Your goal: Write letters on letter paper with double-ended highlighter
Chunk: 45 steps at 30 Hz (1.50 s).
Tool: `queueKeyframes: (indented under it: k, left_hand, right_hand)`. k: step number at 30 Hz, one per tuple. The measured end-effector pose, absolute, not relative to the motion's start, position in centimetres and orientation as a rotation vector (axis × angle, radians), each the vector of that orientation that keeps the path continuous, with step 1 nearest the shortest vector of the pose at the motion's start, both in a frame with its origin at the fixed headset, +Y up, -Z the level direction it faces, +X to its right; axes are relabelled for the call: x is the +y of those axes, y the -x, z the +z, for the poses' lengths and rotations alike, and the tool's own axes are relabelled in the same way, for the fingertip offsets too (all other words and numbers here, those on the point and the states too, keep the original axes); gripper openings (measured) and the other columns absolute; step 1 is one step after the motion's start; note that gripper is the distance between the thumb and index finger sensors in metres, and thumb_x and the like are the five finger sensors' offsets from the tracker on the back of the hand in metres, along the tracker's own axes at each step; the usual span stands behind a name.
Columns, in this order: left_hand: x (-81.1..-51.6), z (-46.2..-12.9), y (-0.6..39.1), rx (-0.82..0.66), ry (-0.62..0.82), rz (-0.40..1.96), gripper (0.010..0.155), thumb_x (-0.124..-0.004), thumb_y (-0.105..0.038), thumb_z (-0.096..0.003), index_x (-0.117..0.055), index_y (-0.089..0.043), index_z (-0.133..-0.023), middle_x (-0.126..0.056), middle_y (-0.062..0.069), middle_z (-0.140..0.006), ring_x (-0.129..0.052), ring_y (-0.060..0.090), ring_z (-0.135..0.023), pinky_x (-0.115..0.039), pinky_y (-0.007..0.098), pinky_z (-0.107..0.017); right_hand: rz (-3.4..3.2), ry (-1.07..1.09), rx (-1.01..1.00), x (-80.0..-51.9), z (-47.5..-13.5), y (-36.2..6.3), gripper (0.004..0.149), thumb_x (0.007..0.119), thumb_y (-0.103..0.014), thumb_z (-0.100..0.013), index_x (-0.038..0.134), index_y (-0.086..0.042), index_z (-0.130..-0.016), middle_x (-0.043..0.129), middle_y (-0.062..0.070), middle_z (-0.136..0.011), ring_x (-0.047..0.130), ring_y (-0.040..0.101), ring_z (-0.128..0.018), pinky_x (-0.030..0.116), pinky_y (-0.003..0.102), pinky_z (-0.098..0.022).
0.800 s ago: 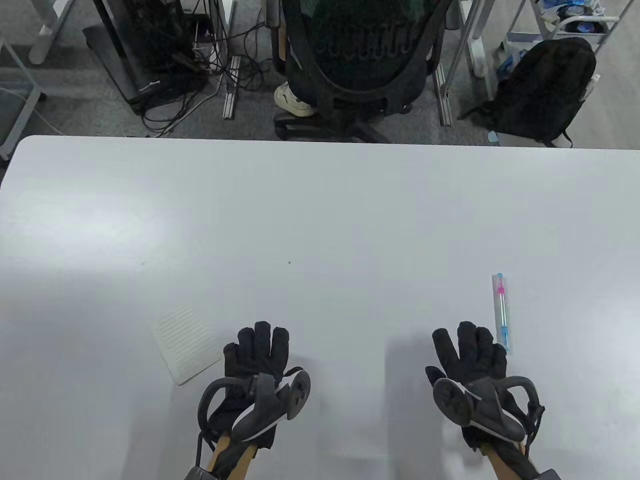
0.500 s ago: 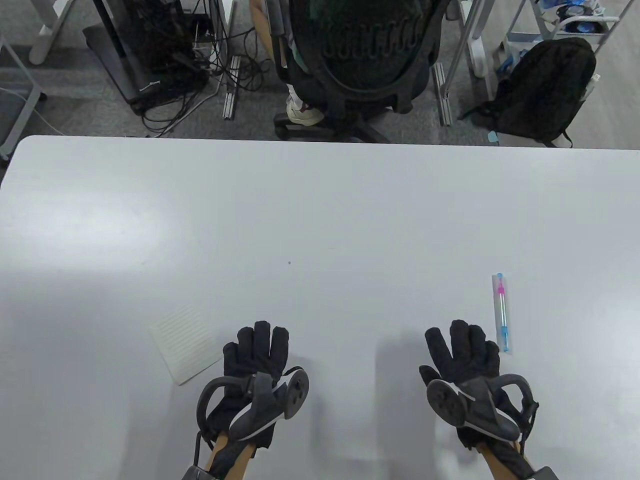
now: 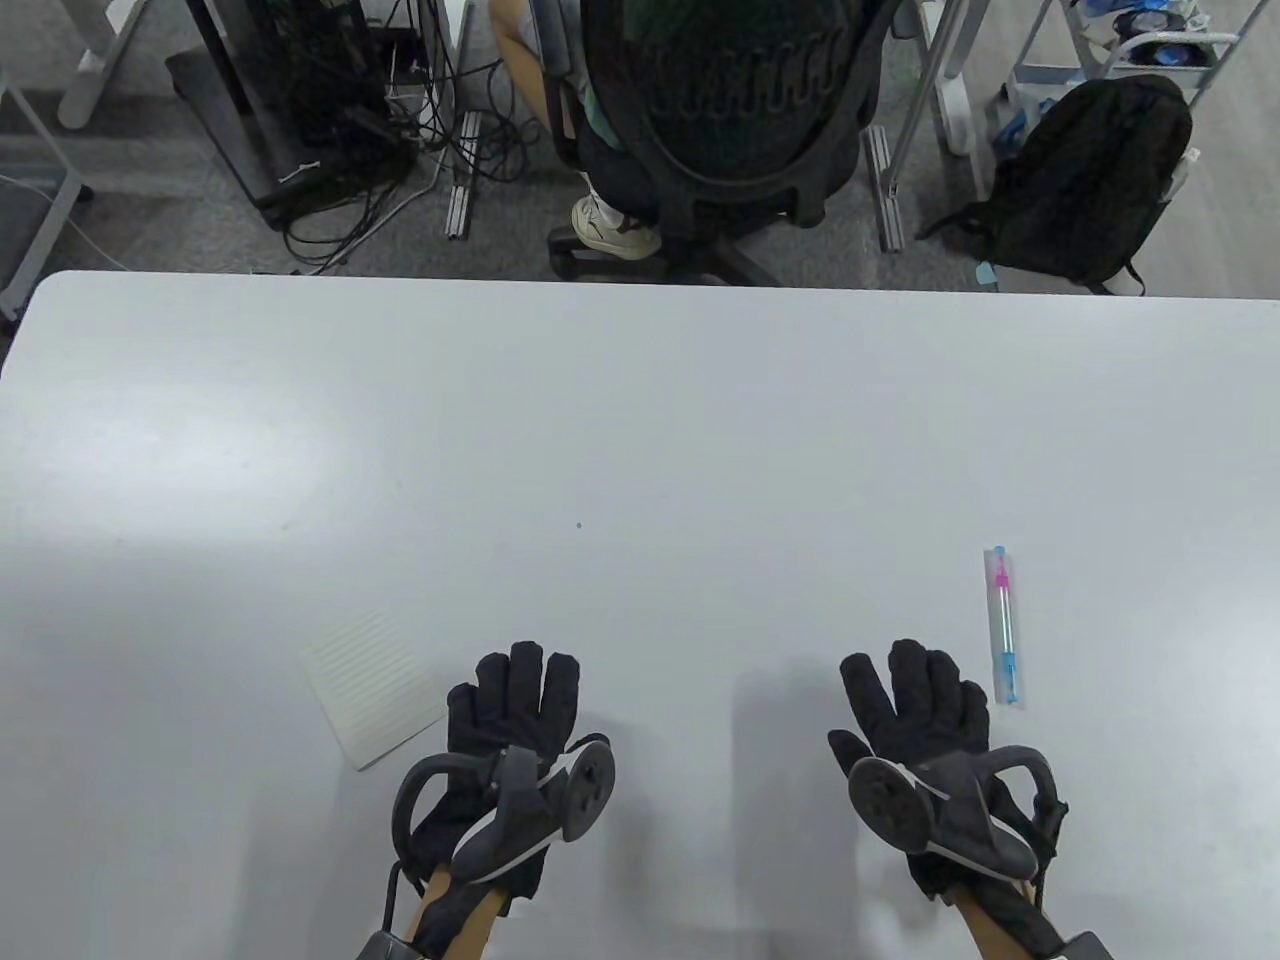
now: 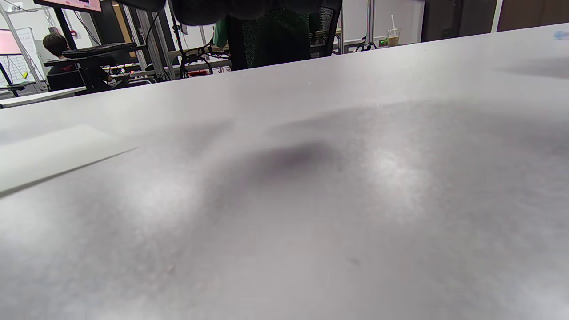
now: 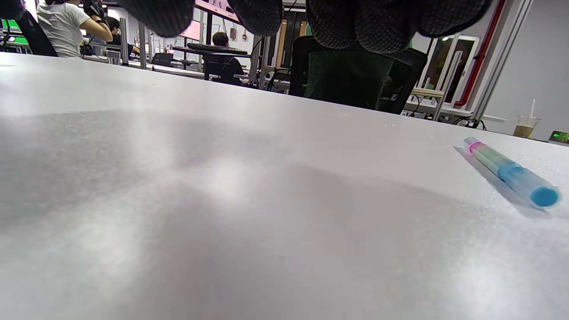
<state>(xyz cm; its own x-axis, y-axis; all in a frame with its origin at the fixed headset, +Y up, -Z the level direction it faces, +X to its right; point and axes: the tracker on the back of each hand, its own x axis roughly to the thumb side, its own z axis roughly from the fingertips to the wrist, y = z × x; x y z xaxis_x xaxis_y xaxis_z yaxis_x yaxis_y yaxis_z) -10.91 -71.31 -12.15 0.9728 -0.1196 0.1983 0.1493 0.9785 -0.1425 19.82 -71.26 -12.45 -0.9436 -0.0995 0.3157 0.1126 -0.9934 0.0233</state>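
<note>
Nothing gripped on either side: table view has the left hand [image 3: 510, 700] and right hand [image 3: 915, 705] both flat with fingers straight and spread, palms down over the white table [image 3: 640, 420], holding nothing. Double-ended highlighter [image 3: 1003, 628] lies just beyond and outboard of the right hand's little finger, close but apart, capped at both ends as far as I can tell. Letter paper [image 3: 372, 685] lies just outboard of the left hand, its near corner right by the little-finger side; ruled lines visible, no writing on it. So my read is task at zero: pick up the pen, uncap, bring paper in, write, all left. Left wrist view: paper [image 4: 49, 155] shows only as a pale slab at the left edge, lying flat; no fingers clearly visible, no pen. Right wrist view: fingertips [image 5: 351, 26] hang clear above the surface, which the overhead can't confirm; highlighter [image 5: 511, 175] shows a blue near cap and pink band at the far end.
</note>
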Motion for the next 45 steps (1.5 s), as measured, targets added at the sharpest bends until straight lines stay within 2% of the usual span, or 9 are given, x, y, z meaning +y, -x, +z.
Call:
queueKeyframes:
  k: [12,19,24,27,36,40,45]
  left_hand:
    - [-71.5,-12.5,11.5,-0.178,0.174,-0.143,0.078,-0.050,-0.058,-0.0576,-0.036,-0.015,-0.120,-0.034,0.022,-0.125,-0.045,0.051,-0.113,-0.047,0.068,-0.078]
    - [-71.3,-12.6,11.7,-0.170,0.168,-0.134,0.077,-0.051,-0.058,-0.0578,-0.036,-0.015,-0.120,-0.034,0.022,-0.125,-0.045,0.051,-0.113,-0.047,0.068,-0.078]
    - [-71.6,-12.8,12.0,-0.161,0.181,-0.134,0.077,-0.051,-0.058,-0.0579,-0.036,-0.015,-0.120,-0.035,0.022,-0.125,-0.045,0.051,-0.113,-0.047,0.068,-0.078]
    - [-71.6,-12.9,12.2,-0.157,0.180,-0.135,0.077,-0.051,-0.057,-0.0579,-0.036,-0.015,-0.120,-0.035,0.022,-0.125,-0.045,0.051,-0.113,-0.047,0.068,-0.078]
    - [-71.6,-13.1,12.1,-0.165,0.191,-0.140,0.077,-0.051,-0.057,-0.0579,-0.036,-0.015,-0.120,-0.035,0.022,-0.125,-0.045,0.051,-0.113,-0.047,0.068,-0.078]
    - [-71.7,-13.1,12.0,-0.171,0.194,-0.140,0.077,-0.051,-0.057,-0.0580,-0.036,-0.015,-0.120,-0.035,0.022,-0.125,-0.045,0.051,-0.113,-0.047,0.068,-0.078]
    - [-71.8,-13.2,11.9,-0.177,0.199,-0.135,0.077,-0.051,-0.057,-0.0580,-0.036,-0.015,-0.120,-0.035,0.022,-0.125,-0.045,0.051,-0.113,-0.047,0.068,-0.078]
  right_hand:
    - [-3.007,0.477,-0.074,-71.2,-13.0,-19.6,0.069,0.054,-0.046,-0.059,0.041,-0.009,-0.115,0.047,0.042,-0.111,0.054,0.066,-0.095,0.050,0.076,-0.064]
    - [-3.007,0.416,-0.132,-71.2,-14.6,-20.2,0.069,0.054,-0.046,-0.059,0.043,-0.008,-0.115,0.048,0.044,-0.109,0.055,0.066,-0.093,0.049,0.076,-0.064]
    - [-3.007,0.265,-0.076,-70.9,-17.0,-22.7,0.069,0.056,-0.044,-0.059,0.045,-0.005,-0.114,0.051,0.044,-0.107,0.059,0.065,-0.090,0.051,0.075,-0.064]
    - [-3.019,0.110,-0.116,-71.0,-18.6,-25.1,0.074,0.057,-0.044,-0.059,0.043,0.004,-0.113,0.051,0.045,-0.106,0.060,0.065,-0.089,0.052,0.076,-0.063]
    - [-2.949,-0.239,-0.409,-73.4,-22.2,-29.6,0.077,0.058,-0.042,-0.060,0.042,0.014,-0.111,0.051,0.050,-0.103,0.061,0.068,-0.085,0.053,0.076,-0.061]
    - [-2.951,-0.308,-0.442,-74.2,-22.9,-30.2,0.076,0.057,-0.041,-0.060,0.047,0.016,-0.109,0.056,0.051,-0.099,0.066,0.066,-0.081,0.057,0.074,-0.059]
    - [-2.903,-0.335,-0.426,-73.9,-23.6,-29.8,0.066,0.062,-0.034,-0.060,0.062,0.016,-0.103,0.072,0.046,-0.089,0.080,0.057,-0.068,0.070,0.067,-0.052]
